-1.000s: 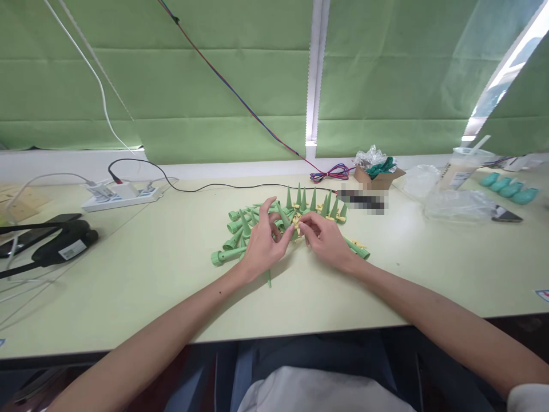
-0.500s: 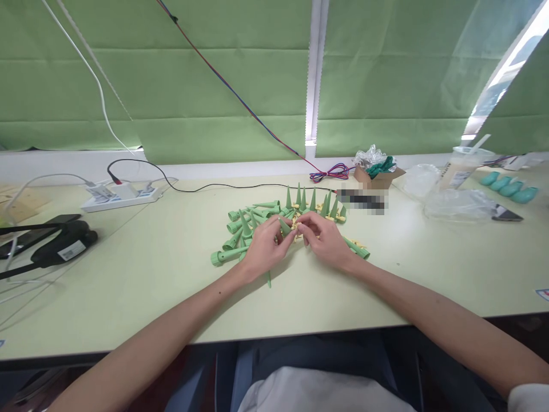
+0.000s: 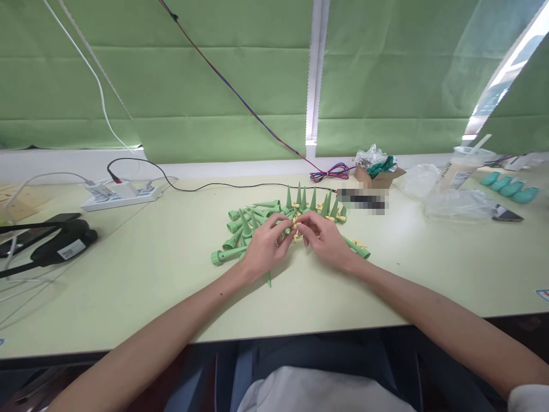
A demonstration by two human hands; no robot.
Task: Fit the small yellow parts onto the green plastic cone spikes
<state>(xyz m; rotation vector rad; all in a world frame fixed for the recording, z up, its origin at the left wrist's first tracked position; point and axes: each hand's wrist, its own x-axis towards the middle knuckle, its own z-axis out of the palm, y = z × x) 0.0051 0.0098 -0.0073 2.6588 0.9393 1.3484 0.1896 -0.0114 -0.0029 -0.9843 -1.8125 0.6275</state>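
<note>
My left hand (image 3: 268, 243) is closed on a green plastic spike (image 3: 287, 231), mostly hidden by the fingers. My right hand (image 3: 323, 237) pinches a small yellow plastic piece (image 3: 295, 226) against the spike's near end; whether the two are joined I cannot tell. Left of and behind my hands lie several green tubular spikes (image 3: 227, 255) with wide ribbed ends. Beyond my right hand stands a row of green cones (image 3: 303, 200) with yellow pieces (image 3: 332, 218) at their bases. More small yellow parts lie partly hidden beneath my hands.
A blurred dark object (image 3: 362, 199) lies behind the cones, near a small cardboard box (image 3: 377, 178). To the right are a drink cup (image 3: 458, 169), a plastic bag (image 3: 461, 206), a phone (image 3: 507, 214) and teal bulbs (image 3: 524, 195). A power strip (image 3: 122, 197) sits at left.
The green spike in my left hand has turned: its pointed body showed above the fingers before and is now mostly covered. The left fingers have shifted round it; my right hand has barely moved.
</note>
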